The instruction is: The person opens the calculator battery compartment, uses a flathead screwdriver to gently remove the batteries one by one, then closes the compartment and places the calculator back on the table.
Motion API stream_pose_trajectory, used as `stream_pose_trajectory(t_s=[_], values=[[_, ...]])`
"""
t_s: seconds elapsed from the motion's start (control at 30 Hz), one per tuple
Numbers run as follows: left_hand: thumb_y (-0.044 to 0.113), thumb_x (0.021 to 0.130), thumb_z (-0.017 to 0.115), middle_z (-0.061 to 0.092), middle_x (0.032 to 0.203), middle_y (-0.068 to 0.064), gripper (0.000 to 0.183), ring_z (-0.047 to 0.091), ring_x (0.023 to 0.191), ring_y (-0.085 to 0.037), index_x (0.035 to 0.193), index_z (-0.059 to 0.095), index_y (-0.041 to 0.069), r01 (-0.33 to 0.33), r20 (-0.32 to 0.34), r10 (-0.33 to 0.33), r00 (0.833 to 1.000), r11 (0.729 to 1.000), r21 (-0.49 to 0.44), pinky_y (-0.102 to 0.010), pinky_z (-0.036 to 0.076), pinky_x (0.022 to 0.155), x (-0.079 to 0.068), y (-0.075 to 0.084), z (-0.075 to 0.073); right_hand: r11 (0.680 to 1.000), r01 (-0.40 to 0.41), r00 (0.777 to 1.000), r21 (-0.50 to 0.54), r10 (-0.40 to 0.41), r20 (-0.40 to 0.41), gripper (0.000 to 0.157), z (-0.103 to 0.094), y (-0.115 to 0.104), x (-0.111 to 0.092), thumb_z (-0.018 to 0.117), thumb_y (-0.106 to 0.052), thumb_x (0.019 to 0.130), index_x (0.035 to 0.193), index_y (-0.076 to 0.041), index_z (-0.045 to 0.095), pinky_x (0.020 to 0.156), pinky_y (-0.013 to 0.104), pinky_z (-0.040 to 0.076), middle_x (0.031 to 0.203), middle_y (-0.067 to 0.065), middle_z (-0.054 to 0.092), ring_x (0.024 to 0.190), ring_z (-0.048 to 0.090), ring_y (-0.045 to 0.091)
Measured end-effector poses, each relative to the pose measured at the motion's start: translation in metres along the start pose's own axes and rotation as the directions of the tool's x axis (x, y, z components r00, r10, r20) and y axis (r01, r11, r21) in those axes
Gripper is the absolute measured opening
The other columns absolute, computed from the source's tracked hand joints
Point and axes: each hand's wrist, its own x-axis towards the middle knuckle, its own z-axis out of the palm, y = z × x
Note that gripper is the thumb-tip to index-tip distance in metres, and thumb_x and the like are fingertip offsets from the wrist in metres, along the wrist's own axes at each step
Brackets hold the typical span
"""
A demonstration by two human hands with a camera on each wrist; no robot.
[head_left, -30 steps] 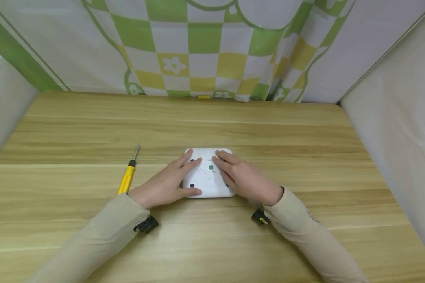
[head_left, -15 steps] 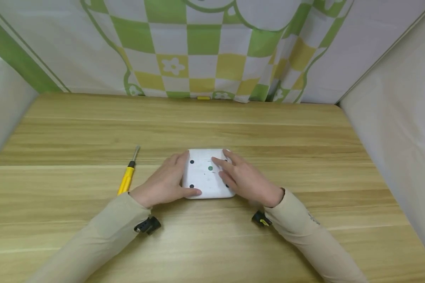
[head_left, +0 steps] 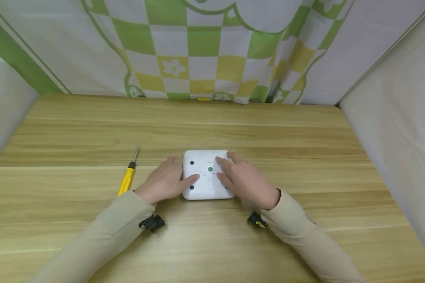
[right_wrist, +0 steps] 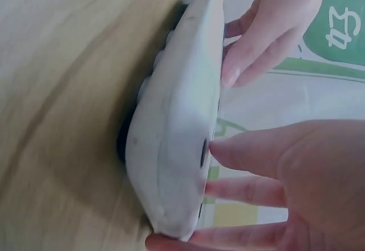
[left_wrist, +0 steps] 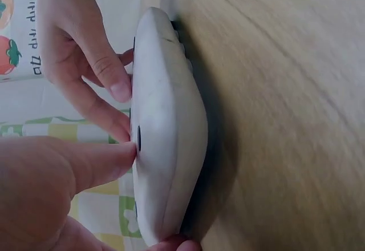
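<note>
A white rounded-square plastic device (head_left: 204, 182) lies back up on the table, with small black round feet and a green dot on its back. Rounded buttons (right_wrist: 157, 60) show along its underside in the wrist views. My left hand (head_left: 164, 181) grips its left edge, thumb on the back and fingers bent at the far left corner. On the right, my right hand (head_left: 250, 181) rests its thumb and fingers on the back, one finger reaching the far right corner. The device's screen or front is hidden.
A yellow-handled screwdriver (head_left: 126, 179) lies on the wooden table (head_left: 287, 137) left of my left hand, its tip pointing away. A small yellow piece (head_left: 203, 99) sits at the far edge, below a checked curtain (head_left: 203, 43). Pale walls stand on both sides.
My left fingers have slid off the device's back to its left edge, and the left thumb has moved up along the back. The right fingers have shifted slightly rightward. The device stays nearly in place.
</note>
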Motion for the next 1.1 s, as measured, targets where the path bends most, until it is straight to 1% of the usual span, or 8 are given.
stream_pose_trajectory(t_s=[0.13, 0.3, 0.33, 0.47, 0.6, 0.77, 0.97, 1.1], values=[[0.04, 0.095, 0.055, 0.053, 0.111, -0.026, 0.068, 0.049, 0.089, -0.029, 0.126, 0.041, -0.018, 0.009, 0.01, -0.008, 1.0, 0.999, -0.032, -0.04, 0.046, 0.074, 0.004, 0.001, 0.003, 0.999, 0.005, 1.0, -0.039, -0.006, -0.029, 0.047, 0.001, -0.005, -0.001, 0.056, -0.031, 0.097, 0.135, -0.004, 0.053, 0.085, 0.048, 0.053, 0.135, 0.029, 0.05, 0.101, 0.065, 0.04], [0.042, 0.097, 0.05, 0.048, 0.121, -0.031, 0.071, 0.049, 0.094, -0.031, 0.13, 0.037, -0.019, 0.06, 0.033, -0.058, 0.998, 0.996, -0.063, -0.042, 0.045, 0.081, 0.009, 0.003, 0.006, 0.998, -0.016, 0.999, -0.054, 0.014, -0.033, 0.055, 0.004, -0.009, 0.0, 0.058, -0.038, 0.095, 0.135, -0.002, 0.053, 0.085, 0.05, 0.053, 0.135, 0.03, 0.049, 0.106, 0.062, 0.042], [0.042, 0.097, 0.048, 0.048, 0.121, -0.032, 0.071, 0.05, 0.094, -0.032, 0.129, 0.036, -0.02, 0.071, 0.037, -0.068, 0.997, 0.995, -0.07, -0.041, 0.046, 0.08, 0.01, 0.004, 0.005, 0.998, -0.02, 0.999, -0.052, 0.019, -0.033, 0.056, 0.005, -0.009, 0.0, 0.059, -0.04, 0.094, 0.135, -0.002, 0.053, 0.084, 0.05, 0.053, 0.136, 0.03, 0.049, 0.105, 0.063, 0.042], [0.04, 0.099, 0.045, 0.051, 0.111, -0.031, 0.067, 0.053, 0.084, -0.03, 0.126, 0.038, -0.02, 0.11, 0.047, -0.105, 0.993, 0.986, -0.126, -0.036, 0.048, 0.066, 0.013, 0.006, 0.004, 0.999, -0.044, 0.998, -0.032, 0.043, -0.034, 0.061, 0.007, -0.011, 0.002, 0.059, -0.045, 0.092, 0.136, -0.003, 0.052, 0.082, 0.052, 0.053, 0.136, 0.03, 0.049, 0.106, 0.062, 0.043], [0.039, 0.099, 0.044, 0.053, 0.101, -0.026, 0.064, 0.054, 0.076, -0.028, 0.126, 0.037, -0.018, 0.14, 0.049, -0.133, 0.99, 0.973, -0.184, -0.03, 0.046, 0.056, 0.013, 0.007, 0.002, 0.999, -0.054, 0.997, -0.004, 0.054, -0.046, 0.064, 0.008, -0.01, 0.003, 0.059, -0.047, 0.092, 0.136, -0.002, 0.051, 0.081, 0.053, 0.053, 0.136, 0.031, 0.048, 0.102, 0.063, 0.044], [0.039, 0.101, 0.041, 0.053, 0.098, -0.022, 0.06, 0.055, 0.077, -0.027, 0.128, 0.036, -0.014, 0.136, 0.045, -0.128, 0.991, 0.958, -0.251, -0.029, 0.045, 0.057, 0.013, 0.006, 0.001, 0.996, -0.074, 0.995, 0.051, 0.078, -0.064, 0.066, 0.01, -0.008, 0.004, 0.058, -0.048, 0.092, 0.137, 0.0, 0.049, 0.082, 0.053, 0.053, 0.136, 0.032, 0.048, 0.101, 0.063, 0.045], [0.043, 0.101, 0.038, 0.056, 0.109, -0.024, 0.063, 0.057, 0.09, -0.03, 0.133, 0.035, -0.011, 0.12, 0.043, -0.112, 0.993, 0.949, -0.291, -0.032, 0.047, 0.068, 0.013, 0.006, 0.001, 0.987, -0.106, 0.991, 0.121, 0.114, -0.062, 0.069, 0.01, -0.007, 0.005, 0.055, -0.051, 0.093, 0.14, 0.0, 0.046, 0.087, 0.053, 0.051, 0.138, 0.031, 0.046, 0.108, 0.06, 0.044], [0.043, 0.1, 0.039, 0.059, 0.105, -0.02, 0.057, 0.057, 0.086, -0.026, 0.13, 0.04, -0.006, 0.109, 0.021, -0.108, 0.994, 0.937, -0.333, -0.03, 0.046, 0.065, 0.013, 0.008, 0.002, 0.976, -0.138, 0.987, 0.171, 0.149, -0.054, 0.071, 0.009, -0.006, 0.005, 0.054, -0.052, 0.092, 0.142, -0.002, 0.044, 0.087, 0.05, 0.051, 0.14, 0.029, 0.045, 0.109, 0.059, 0.04]])
